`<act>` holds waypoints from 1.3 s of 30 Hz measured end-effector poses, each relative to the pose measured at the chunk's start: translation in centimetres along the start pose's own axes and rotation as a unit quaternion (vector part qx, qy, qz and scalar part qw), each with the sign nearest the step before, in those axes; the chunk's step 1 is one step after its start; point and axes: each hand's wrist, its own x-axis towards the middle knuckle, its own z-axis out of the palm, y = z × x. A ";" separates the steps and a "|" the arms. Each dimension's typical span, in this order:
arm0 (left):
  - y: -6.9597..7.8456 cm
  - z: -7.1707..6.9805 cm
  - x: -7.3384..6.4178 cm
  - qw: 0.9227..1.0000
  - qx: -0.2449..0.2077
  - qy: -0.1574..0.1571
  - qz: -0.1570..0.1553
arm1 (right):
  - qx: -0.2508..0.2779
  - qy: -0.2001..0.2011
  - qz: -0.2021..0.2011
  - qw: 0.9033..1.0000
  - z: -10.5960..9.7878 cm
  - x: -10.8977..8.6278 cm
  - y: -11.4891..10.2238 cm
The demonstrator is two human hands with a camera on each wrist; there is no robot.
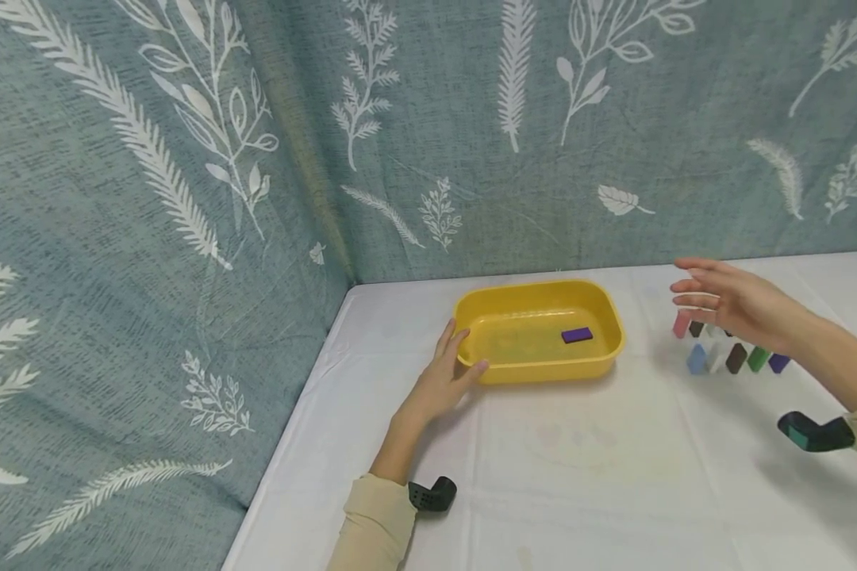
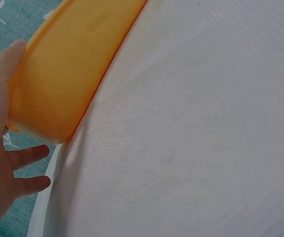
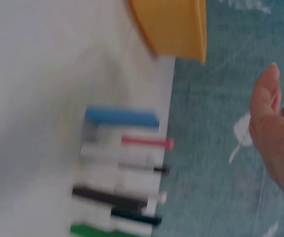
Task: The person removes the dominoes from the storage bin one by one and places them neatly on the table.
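My left hand [image 1: 443,381] rests on the left end of a yellow tray [image 1: 543,373], fingers spread around its front corner. In the left wrist view, the thumb touches the tray's rim while two straight fingers stand apart from it. Inside the tray, towards its right, a purple block [image 1: 577,335] lies flat. Fingers loosely extended and holding nothing, my right hand [image 1: 739,301] hovers over small upright blocks. Among these are a pink block [image 1: 682,323], a blue block [image 1: 697,359], a brown block [image 1: 736,358] and a green block [image 1: 759,358]. The hand partly hides the back row.
A white cloth [image 1: 578,476] covers the table. Behind and to the left hangs a blue-green curtain [image 1: 428,206] with white leaf prints. Dark wrist devices [image 1: 814,432] sit below both wrists. The right wrist view is blurred.
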 end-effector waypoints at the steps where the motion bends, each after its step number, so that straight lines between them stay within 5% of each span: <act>1: 0.0 0.0 0.0 1.000 0.002 0.000 0.000 | -0.019 0.006 0.011 1.000 0.7 0.3 0.1; 6: -0.1 0.0 0.1 1.000 0.001 0.000 0.002 | -0.133 0.018 0.051 0.990 4.7 2.0 0.6; 10: -0.1 0.0 0.1 1.000 0.002 -0.001 0.003 | -0.170 0.001 0.075 0.983 7.1 3.3 1.3; 17: 0.1 -0.1 0.1 1.000 0.003 -0.002 0.006 | -0.199 -0.034 0.104 0.974 9.3 5.7 3.0; 23: 0.1 -0.1 0.1 1.000 0.000 -0.001 0.005 | -0.256 -0.008 0.140 0.956 10.5 7.9 3.8; 27: 0.1 -0.1 0.0 1.000 -0.002 -0.006 0.002 | -0.365 0.016 0.135 0.921 10.9 8.8 4.2; 31: 0.2 -0.1 0.0 1.000 0.001 -0.006 -0.003 | -0.512 0.039 0.108 0.851 11.5 9.5 4.7; 34: 0.2 -0.1 -0.1 1.000 0.004 -0.004 -0.001 | -0.570 0.048 0.095 0.814 11.9 9.9 4.9; 39: 0.2 -0.2 -0.1 1.000 0.009 -0.002 0.000 | -0.579 0.058 0.106 0.806 12.2 10.3 5.3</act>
